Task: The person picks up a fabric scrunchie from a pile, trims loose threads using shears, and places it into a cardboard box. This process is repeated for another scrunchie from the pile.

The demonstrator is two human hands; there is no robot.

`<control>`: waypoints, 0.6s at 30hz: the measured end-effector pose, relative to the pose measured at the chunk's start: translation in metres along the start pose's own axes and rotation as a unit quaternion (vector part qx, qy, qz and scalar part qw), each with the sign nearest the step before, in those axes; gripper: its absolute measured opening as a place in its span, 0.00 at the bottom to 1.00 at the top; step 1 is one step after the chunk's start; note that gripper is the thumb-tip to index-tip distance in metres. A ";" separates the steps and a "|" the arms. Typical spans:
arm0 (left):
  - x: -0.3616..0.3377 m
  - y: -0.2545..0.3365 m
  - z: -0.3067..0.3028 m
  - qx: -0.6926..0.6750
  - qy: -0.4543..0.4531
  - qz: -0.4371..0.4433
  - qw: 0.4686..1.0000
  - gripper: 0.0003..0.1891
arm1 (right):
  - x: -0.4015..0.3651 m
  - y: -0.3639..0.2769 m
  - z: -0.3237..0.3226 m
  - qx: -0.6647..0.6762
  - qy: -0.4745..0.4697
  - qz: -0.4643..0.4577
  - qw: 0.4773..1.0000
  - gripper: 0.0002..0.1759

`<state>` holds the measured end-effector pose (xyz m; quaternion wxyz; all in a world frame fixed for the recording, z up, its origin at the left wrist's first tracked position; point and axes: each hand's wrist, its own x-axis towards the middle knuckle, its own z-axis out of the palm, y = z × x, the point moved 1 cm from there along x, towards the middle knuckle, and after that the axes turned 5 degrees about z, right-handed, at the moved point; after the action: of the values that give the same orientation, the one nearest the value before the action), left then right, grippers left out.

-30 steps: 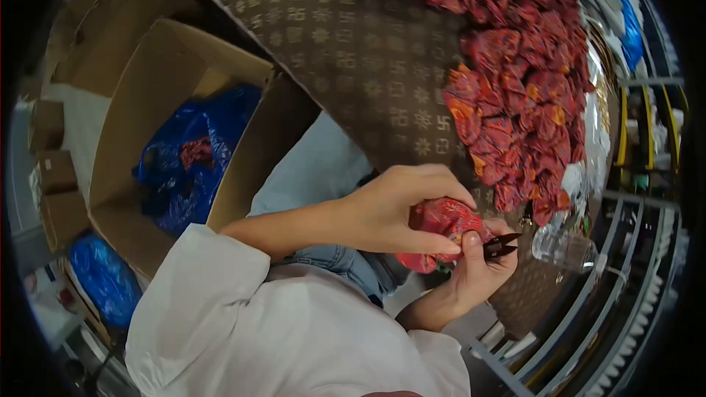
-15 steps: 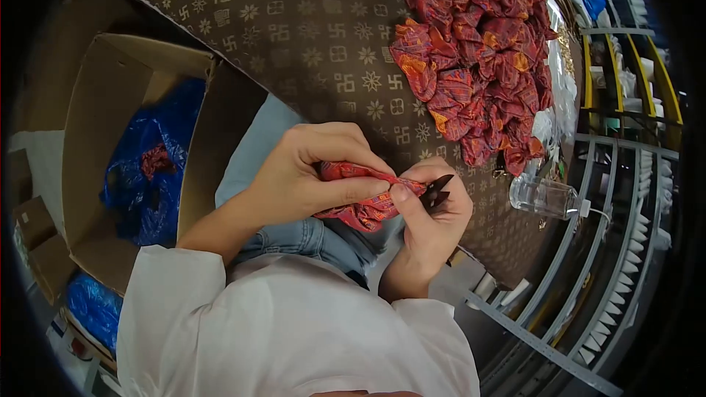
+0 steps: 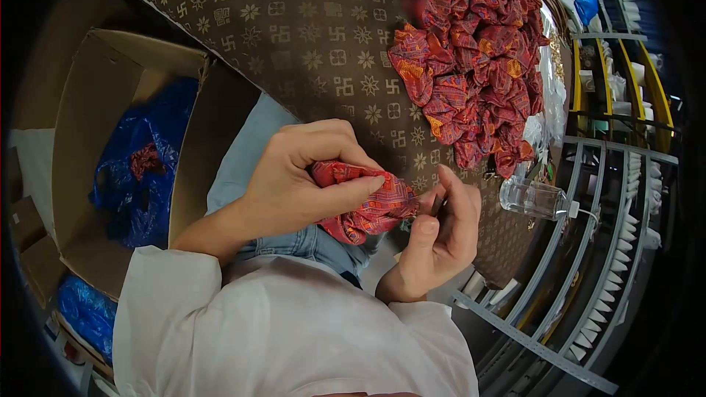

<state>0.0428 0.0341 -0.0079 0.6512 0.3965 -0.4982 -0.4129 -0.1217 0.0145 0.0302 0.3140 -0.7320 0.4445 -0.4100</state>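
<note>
One piece of red patterned cloth (image 3: pixel 379 206) is bunched above the jeans (image 3: pixel 283 242), pinched between thumb and fingers of the left hand (image 3: pixel 294 180). At its far end the right hand (image 3: pixel 448 239) curls loosely round a slim dark tool (image 3: pixel 440 204), thumb and forefinger apart — whether the tips meet the cloth, I cannot tell. A firm pinch near the working edge would keep the folds from slipping; the points are best angled away from fingertips and fabric. Beyond, similar pieces (image 3: pixel 485 66) lie heaped on the counter (image 3: pixel 323 66), beside a clear bottle (image 3: pixel 533 198).
</note>
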 end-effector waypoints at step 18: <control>0.001 0.004 0.000 -0.069 -0.100 -0.074 0.990 0.05 | 0.015 0.003 0.012 0.068 -0.067 -0.012 0.995 0.03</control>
<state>0.0432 0.0346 -0.0039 0.5913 0.3431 -0.5007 -0.5310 -0.1084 0.0010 0.0275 0.3867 -0.7400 0.3851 -0.3931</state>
